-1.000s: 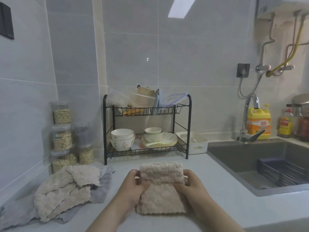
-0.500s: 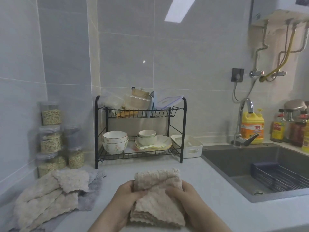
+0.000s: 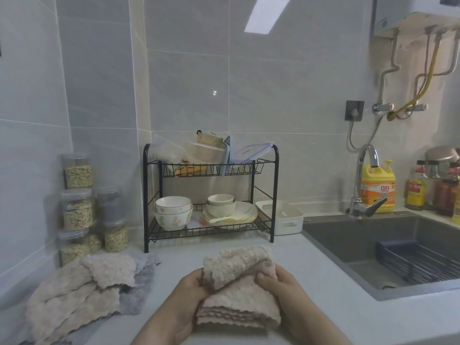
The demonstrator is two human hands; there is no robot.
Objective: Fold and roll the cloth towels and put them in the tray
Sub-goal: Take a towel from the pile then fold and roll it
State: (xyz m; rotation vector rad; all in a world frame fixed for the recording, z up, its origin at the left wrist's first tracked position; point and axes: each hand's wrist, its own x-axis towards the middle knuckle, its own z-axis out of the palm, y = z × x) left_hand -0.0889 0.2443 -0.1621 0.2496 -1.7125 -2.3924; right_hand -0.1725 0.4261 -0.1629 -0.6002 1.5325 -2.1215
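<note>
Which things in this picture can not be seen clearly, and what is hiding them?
- White tray: head view, its left part is behind the black rack.
- Grey cloth: mostly under the pile of beige towels.
- Beige towel: both sides are covered by the left hand and right hand.
- Bottles: cut off by the right edge, labels too small to read.

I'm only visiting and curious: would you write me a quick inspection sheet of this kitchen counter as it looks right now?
Surface: pale countertop, dry-looking.
Job's things: beige towel half rolled; white tray beside the rack, looks empty.
Clutter: towel pile at left; jars; dish rack with bowls.
Hands: left hand and right hand both grip the towel.
Cables: cord from the wall socket; hoses above.
Surroundings: sink, tap, yellow detergent bottle, tiled walls.
</note>
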